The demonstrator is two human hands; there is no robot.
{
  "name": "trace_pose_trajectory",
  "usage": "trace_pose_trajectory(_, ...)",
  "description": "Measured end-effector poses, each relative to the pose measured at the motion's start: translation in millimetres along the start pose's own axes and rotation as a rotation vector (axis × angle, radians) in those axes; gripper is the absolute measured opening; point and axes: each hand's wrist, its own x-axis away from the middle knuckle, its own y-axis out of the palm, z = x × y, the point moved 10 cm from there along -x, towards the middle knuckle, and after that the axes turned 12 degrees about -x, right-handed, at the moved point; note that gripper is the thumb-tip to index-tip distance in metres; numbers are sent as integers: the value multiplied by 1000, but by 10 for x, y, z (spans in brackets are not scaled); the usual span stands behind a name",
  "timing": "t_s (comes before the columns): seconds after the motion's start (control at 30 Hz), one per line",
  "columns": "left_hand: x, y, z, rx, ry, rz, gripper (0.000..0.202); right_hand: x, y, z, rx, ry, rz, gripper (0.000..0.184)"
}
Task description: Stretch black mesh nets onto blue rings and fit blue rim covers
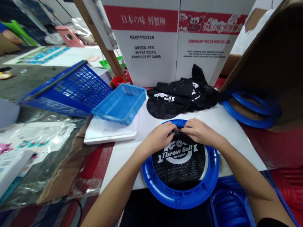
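Observation:
A blue plastic ring (181,200) lies in front of me, its near edge jutting past the white table edge. Inside it sits a black mesh disc (184,173) printed "Throw Ball", with a pale gap along its right side. At the ring's far rim, my left hand (163,135) pinches the mesh edge with bent fingers. My right hand (197,130) does the same just beside it, fingertips curled onto the mesh. Beyond them is a crumpled pile of black printed mesh pieces (182,94).
A light blue tray (120,104) rests on a white foam lid (111,129) at left, near a tilted blue basket (78,88). More blue rings (251,118) lie in a carton at right. A white carton (151,69) stands behind. Blue parts (229,205) fill a bin below right.

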Motion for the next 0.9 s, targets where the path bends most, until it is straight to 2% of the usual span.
trace_pose_trajectory(0.13,-21,62,-2,-89,0,-9,27,9,35,41,33,30,25,26)
trace_pose_trajectory(0.47,-60,83,52,-348,68,-12,35,-1,53,240,-131,184,77,25)
trace_pose_trajectory(0.9,-78,110,3,-324,71,-12,41,17,59,350,-112,275,78,27)
